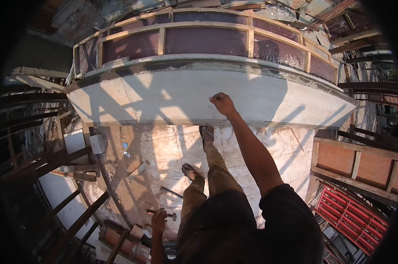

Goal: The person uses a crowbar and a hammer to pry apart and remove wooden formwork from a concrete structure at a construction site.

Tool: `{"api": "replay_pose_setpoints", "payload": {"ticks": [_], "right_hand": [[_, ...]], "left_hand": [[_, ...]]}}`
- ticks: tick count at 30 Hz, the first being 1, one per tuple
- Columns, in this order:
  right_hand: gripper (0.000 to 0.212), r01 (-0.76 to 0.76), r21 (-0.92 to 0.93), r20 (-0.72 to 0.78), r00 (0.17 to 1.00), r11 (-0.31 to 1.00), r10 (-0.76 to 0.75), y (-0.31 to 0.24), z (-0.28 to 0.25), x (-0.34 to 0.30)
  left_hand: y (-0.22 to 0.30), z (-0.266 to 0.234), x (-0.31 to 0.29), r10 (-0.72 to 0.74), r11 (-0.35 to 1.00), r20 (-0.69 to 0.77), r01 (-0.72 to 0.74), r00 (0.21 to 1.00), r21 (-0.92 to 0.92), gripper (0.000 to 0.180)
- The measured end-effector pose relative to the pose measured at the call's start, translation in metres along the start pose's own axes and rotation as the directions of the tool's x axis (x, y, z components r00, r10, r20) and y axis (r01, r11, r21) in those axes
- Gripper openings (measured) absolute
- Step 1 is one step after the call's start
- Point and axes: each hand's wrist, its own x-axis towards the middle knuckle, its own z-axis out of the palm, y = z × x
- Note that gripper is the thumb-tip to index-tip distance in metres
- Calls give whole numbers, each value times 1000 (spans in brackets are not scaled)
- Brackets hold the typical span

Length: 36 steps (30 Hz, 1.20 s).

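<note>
My left hand [159,220] is low beside my left leg, closed around a hammer [174,217] with a red and dark handle. Stretched forward, my right hand [223,104] is above the pale face of a concrete beam [185,94]. Its fingers are pinched together; anything between them is too small to make out. Behind the beam's far edge rises a formwork panel [205,40], dark reddish sheeting framed with light timber battens. Shadows of my body and of timbers fall across the beam and panel.
Tiled, dusty floor [163,152] lies below, where my sandalled feet stand near the beam. A dark metal bar [171,192] rests by my left leg. Timbers [71,220] crowd the left side. On the right are a framed orange-brown panel [335,156] and a red metal grille [350,215].
</note>
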Motion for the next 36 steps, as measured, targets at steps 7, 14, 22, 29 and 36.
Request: {"api": "replay_pose_setpoints", "payload": {"ticks": [7, 14, 22, 29, 36], "right_hand": [[67, 59, -637, 30, 998, 768, -52, -6, -47, 181], [82, 111, -682, 147, 989, 723, -13, 12, -39, 240], [75, 121, -749, 20, 987, 652, -160, 18, -26, 242], [69, 72, -753, -39, 987, 654, -153, 27, -23, 221], [56, 15, -767, -119, 979, 642, -165, 49, -23, 210]], "left_hand": [[55, 64, -11, -266, 962, 59, 269, 962, -48, 38], [125, 82, -10, -285, 954, -15, 283, 958, -101, 38], [133, 82, 1, -232, 971, 37, 234, 972, -56, 37], [120, 76, 5, -190, 982, 68, 189, 979, 20, 38], [94, 72, 24, -192, 981, 120, 185, 974, 64, 40]]}}
